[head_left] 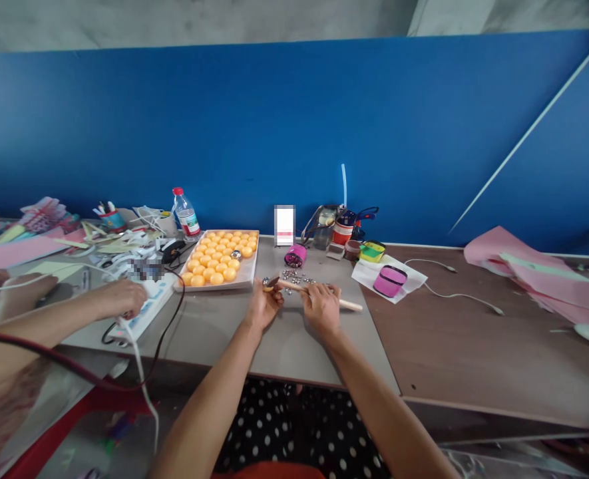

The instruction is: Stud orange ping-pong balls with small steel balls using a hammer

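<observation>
At a grey workbench [289, 356], a person works with the right hand [323, 306] closed around the pale handle of a wooden-handled tool [293, 286], likely a small hammer; the left hand [259, 311], just apart from the right, curls its fingers on a small yellowish piece [269, 289], partly hidden and too small to name surely. Good handling would seem to call for a firm left grip, fingertips clear of the tool's dark end, and short, light movements from a relaxed right wrist; a forearm rested on the bench should steady the aim. The tool spans the gap between the hands, its dark end at the left fingertips, its handle running out past the right hand; whether that end touches the piece cannot be told. Shiny metal bits [294, 276] lie scattered just beyond both hands; a shallow tray [247, 273] of orange balls [219, 267] sits to their left, and farther left a co-worker's hand [130, 299] reaches over a power strip [147, 313].
</observation>
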The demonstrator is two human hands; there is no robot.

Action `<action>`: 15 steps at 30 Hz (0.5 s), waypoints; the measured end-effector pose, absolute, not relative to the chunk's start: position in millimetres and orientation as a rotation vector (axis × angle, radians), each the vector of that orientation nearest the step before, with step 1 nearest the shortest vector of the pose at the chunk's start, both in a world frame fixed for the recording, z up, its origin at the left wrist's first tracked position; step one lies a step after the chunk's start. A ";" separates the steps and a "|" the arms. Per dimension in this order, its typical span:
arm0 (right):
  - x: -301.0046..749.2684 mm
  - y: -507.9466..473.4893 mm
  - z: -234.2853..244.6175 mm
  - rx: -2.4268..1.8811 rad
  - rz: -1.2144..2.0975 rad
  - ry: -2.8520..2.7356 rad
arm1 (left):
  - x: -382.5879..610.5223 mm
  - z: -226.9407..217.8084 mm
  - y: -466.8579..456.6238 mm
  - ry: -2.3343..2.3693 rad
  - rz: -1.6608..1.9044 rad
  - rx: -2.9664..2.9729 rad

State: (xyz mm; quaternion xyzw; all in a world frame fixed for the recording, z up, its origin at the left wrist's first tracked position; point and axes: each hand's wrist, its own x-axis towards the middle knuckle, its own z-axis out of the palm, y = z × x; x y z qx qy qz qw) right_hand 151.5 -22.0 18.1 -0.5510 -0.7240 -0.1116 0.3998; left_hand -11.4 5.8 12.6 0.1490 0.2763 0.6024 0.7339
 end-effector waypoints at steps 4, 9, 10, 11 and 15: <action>152.2 -22.5 18.3 -1.398 -0.300 -1.835 | -11.9 11.7 5.7 0.602 1.323 0.333; 150.9 -21.8 17.4 -1.413 -0.298 -1.840 | -11.9 12.6 4.9 0.603 1.303 0.358; 150.6 -21.4 17.0 -1.413 -0.295 -1.850 | -11.8 13.0 4.6 0.600 1.294 0.359; 150.6 -21.0 16.7 -1.412 -0.294 -1.852 | -11.7 13.5 4.2 0.593 1.284 0.361; 153.6 -20.9 18.2 -1.417 -0.300 -1.774 | -12.4 15.0 2.6 0.550 1.277 0.367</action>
